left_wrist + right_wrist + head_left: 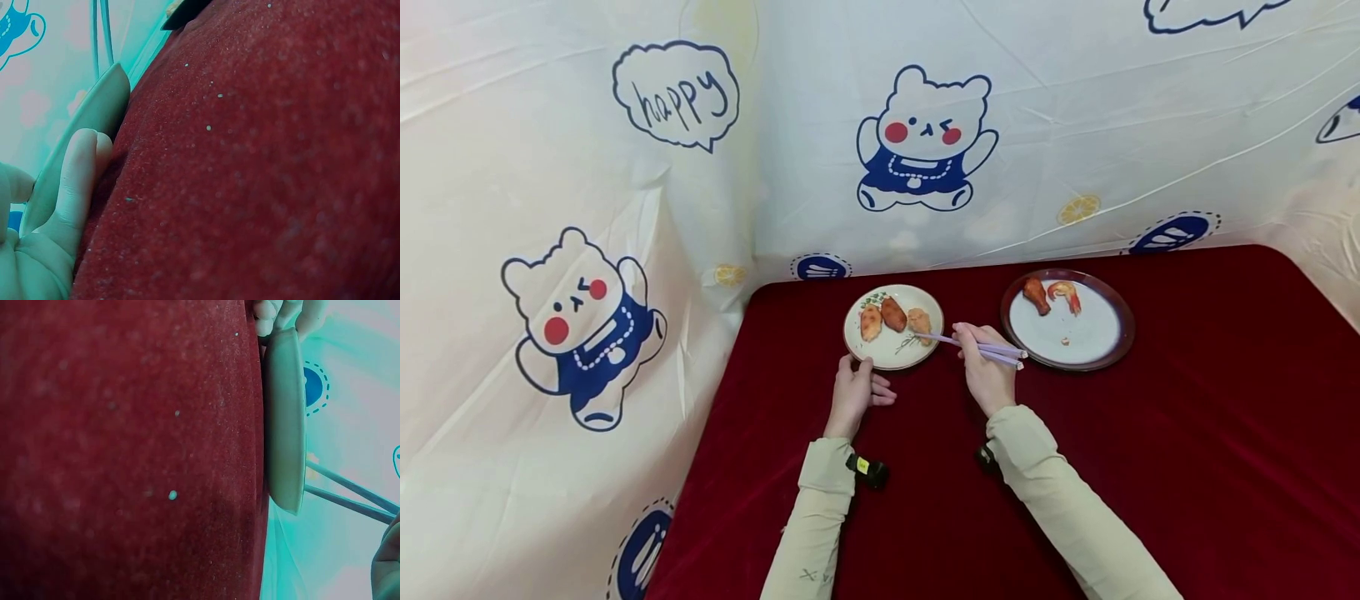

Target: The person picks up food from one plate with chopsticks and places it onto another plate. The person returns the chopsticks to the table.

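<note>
While a white cloth point(805, 167) printed with bears (one speech bubble reads "happy") hangs behind and at the sides, a red-covered bench point(1150, 483) spreads below. Near its far edge, on the right, sits the big plate point(1122, 333), dark-rimmed and pale inside. Left of it, well apart, is the small plate point(876, 354), cream with a thin brown rim. Both hands are at work: the left hand point(856, 392) touches the small plate's near edge, its fingers mostly straight, and the right hand point(985, 371), between the plates, grips lilac chopsticks point(1003, 350). Their tips reach over the small plate to the pale piece point(919, 319) of food; I cannot tell whether they pinch it. Beside it on the small plate lie a brown piece point(892, 314) and a golden piece point(870, 323). On the big plate, a drumstick point(1036, 296) and a shrimp point(1066, 293) lie near the far rim, with a crumb point(1064, 341) nearer the middle.
</note>
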Action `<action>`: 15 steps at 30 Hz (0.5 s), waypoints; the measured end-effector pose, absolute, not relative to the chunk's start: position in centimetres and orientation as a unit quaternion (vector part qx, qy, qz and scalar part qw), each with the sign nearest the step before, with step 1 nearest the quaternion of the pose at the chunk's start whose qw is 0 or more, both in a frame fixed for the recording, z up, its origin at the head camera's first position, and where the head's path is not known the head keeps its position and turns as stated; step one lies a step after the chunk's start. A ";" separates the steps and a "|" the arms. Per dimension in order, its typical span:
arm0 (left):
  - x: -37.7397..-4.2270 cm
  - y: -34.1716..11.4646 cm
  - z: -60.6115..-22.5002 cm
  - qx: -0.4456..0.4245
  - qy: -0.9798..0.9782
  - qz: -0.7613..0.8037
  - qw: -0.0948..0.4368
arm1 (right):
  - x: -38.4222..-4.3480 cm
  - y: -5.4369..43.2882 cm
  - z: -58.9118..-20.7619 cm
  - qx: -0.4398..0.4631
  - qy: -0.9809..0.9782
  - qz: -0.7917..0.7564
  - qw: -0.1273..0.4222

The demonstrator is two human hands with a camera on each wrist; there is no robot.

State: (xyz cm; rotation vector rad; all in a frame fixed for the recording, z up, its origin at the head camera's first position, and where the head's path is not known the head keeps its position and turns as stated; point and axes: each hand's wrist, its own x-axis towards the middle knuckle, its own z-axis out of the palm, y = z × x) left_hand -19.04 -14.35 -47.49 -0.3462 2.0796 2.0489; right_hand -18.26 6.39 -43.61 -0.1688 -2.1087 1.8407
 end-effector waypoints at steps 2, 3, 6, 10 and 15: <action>-19.0 -14.4 -47.5 -0.115 0.706 0.692 0.100 | -18.2 6.4 -43.5 -0.058 -0.737 0.651 0.173; -19.0 -14.4 -47.5 -0.115 0.706 0.692 0.100 | -18.1 6.4 -43.4 -0.056 -0.736 0.651 0.176; -18.9 -14.4 -47.5 -0.114 0.706 0.692 0.100 | -18.1 6.5 -43.4 -0.051 -0.732 0.654 0.185; -19.0 -14.4 -47.5 -0.112 0.704 0.694 0.100 | -18.1 6.6 -43.6 -0.044 -0.725 0.660 0.189; -19.0 -14.4 -47.5 -0.113 0.703 0.695 0.099 | -18.1 6.8 -43.7 -0.041 -0.724 0.664 0.182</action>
